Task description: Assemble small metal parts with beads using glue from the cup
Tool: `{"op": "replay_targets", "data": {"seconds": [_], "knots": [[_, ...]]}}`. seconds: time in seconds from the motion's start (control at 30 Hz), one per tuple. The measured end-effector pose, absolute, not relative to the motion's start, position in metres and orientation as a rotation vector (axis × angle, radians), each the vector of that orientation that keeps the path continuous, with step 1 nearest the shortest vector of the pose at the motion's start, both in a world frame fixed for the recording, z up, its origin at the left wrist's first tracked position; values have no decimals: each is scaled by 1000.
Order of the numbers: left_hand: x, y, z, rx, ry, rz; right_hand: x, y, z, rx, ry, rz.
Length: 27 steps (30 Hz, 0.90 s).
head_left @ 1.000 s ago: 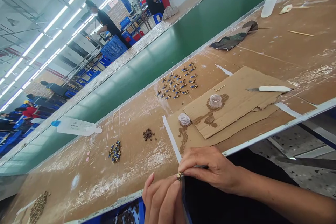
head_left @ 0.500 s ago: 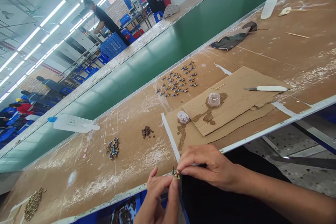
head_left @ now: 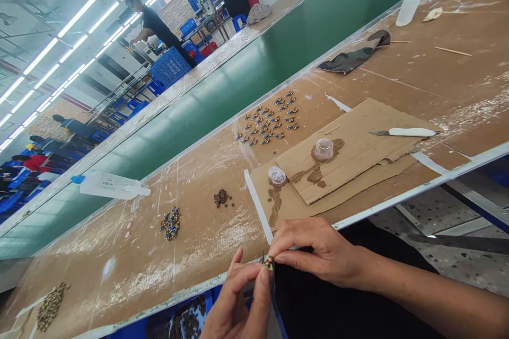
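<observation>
Just off the table's front edge, my left hand (head_left: 240,296) pinches a tiny piece with yellow, red and dark parts (head_left: 268,262) between thumb and forefinger. A thin dark point sticks up from it. My right hand (head_left: 314,248) is closed on the same piece from the other side, thumb and forefinger pressed together; fingertips hide much of it. Beyond the hands lie a small heap of brown beads or rings (head_left: 221,198) and a heap of blue-and-gold pieces (head_left: 170,223). Farther back, several similar blue-and-gold pieces (head_left: 265,126) are spread out in rows.
Cardboard sheets (head_left: 358,137) carry two small clear cups, one being a round cup (head_left: 324,149), and a white-handled knife (head_left: 411,132). A plastic bottle (head_left: 109,185) lies left; a camouflage cloth (head_left: 353,59) lies behind. A gold heap (head_left: 51,307) sits far left. A green belt (head_left: 238,71) runs behind.
My left hand has tilted slightly, and the small piece has turned a little between the fingertips. My right hand stays almost still. In the background, a standing person's arm has stretched out.
</observation>
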<state>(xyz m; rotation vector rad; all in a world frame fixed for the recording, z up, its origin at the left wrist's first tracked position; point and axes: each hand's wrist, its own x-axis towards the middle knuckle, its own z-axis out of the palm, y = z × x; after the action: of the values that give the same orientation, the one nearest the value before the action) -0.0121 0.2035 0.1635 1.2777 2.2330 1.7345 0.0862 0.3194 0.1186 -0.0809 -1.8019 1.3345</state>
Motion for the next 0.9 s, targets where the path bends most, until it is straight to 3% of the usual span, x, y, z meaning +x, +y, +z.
{"op": "replay_targets", "data": {"seconds": [0.33, 0.9], "knots": [[-26, 203, 149, 1641, 2262, 1597, 88, 319, 121, -53, -1816, 1259], [-25, 193, 156, 2227, 2224, 1504, 89, 321, 118, 5, -1738, 1417]]}}
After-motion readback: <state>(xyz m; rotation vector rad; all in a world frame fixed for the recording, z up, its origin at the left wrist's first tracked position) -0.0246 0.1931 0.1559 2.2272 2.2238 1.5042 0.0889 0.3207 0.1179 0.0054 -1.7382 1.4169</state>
